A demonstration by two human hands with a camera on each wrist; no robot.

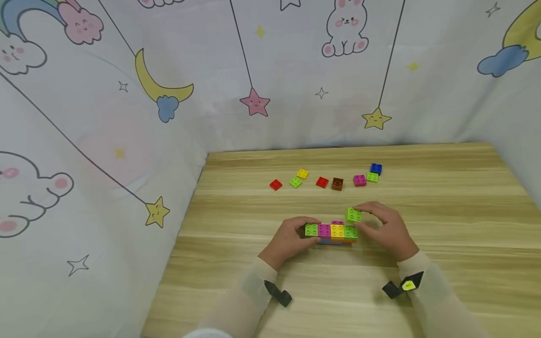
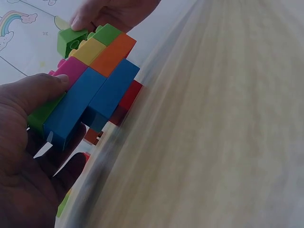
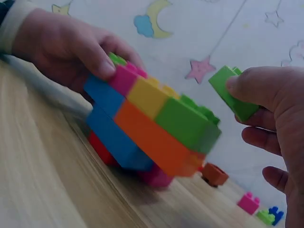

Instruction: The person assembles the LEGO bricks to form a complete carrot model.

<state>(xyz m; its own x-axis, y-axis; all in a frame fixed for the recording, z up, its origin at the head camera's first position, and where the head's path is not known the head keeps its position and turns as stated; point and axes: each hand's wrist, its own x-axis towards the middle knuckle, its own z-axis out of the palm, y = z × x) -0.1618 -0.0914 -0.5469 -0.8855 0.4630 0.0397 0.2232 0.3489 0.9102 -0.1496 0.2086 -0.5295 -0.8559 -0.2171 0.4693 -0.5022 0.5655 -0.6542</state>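
My left hand (image 1: 290,240) grips the left end of a built block of toy bricks (image 1: 337,231), thumb on the near side. Its top row runs green, pink, yellow, green. Below, the right wrist view shows blue bricks and a long orange brick (image 3: 151,137), with red and pink at the bottom. My right hand (image 1: 386,231) pinches a loose light green brick (image 1: 353,215) between thumb and fingers. That brick is held just beyond the block's right end, apart from it in the right wrist view, with its studs upward.
Loose bricks lie in a scattered row farther back on the wooden table (image 1: 236,206): red (image 1: 275,184), yellow (image 1: 302,173), brown (image 1: 337,184), pink (image 1: 359,180), blue (image 1: 376,168) and several others. A patterned white curtain (image 1: 296,126) stands behind the table and along its left side.
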